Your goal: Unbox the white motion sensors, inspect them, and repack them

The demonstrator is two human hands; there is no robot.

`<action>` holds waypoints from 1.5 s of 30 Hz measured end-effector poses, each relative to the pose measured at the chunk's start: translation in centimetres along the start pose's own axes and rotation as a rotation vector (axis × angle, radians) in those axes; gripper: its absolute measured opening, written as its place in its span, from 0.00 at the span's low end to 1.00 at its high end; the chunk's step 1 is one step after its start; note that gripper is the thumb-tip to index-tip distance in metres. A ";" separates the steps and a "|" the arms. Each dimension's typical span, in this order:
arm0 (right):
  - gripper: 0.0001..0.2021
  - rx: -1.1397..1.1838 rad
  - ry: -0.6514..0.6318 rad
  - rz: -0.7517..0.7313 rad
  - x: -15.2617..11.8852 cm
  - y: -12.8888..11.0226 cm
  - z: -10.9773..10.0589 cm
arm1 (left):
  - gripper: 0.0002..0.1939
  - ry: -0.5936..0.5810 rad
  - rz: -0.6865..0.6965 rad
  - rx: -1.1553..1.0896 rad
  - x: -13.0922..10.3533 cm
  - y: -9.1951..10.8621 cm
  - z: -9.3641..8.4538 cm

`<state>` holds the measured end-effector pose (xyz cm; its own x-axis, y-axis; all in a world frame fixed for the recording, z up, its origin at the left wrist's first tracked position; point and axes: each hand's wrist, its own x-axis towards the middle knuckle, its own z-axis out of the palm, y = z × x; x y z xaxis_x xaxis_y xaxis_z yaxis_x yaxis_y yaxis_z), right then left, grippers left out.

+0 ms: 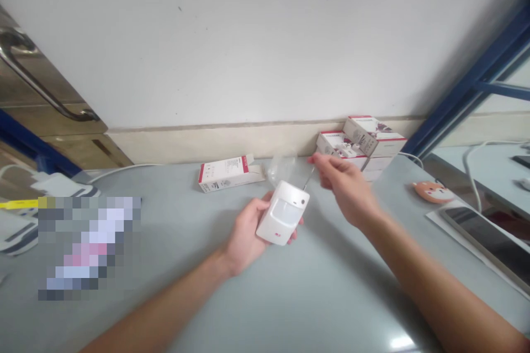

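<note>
My left hand (247, 236) is wrapped round a white motion sensor (284, 220), its pale lens window facing up at me. A small red mark sits near its lower end and a dark round spot near its top corner. My right hand (339, 179) is closed on a thin screwdriver (308, 178) with a metal shaft; a bit of red shows at the fingertips. The shaft's tip is at the sensor's top edge, and I cannot tell whether it sits in a hole. Behind the sensor lies a crumpled clear plastic bag (279, 168).
An opened white-and-red box (227, 174) lies by the wall. Several similar boxes (372, 140) are stacked at the back right. An orange animal-faced item (433, 192) and a phone (484, 237) lie to the right. White adapters (62, 185) and a blurred-out object (91, 248) are at the left.
</note>
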<state>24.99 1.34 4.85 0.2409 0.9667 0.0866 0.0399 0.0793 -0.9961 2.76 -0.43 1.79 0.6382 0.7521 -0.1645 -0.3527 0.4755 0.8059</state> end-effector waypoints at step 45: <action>0.27 0.453 0.314 -0.312 4.5 -2.0 -8.7 | 0.20 -0.276 -0.348 0.019 1.2 1.5 -3.6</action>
<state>34.46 3.43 7.42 0.5598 0.7696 0.3071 -0.2434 0.5071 -0.8268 0.52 2.84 0.75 0.8764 0.3977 -0.2715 -0.0738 0.6682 0.7403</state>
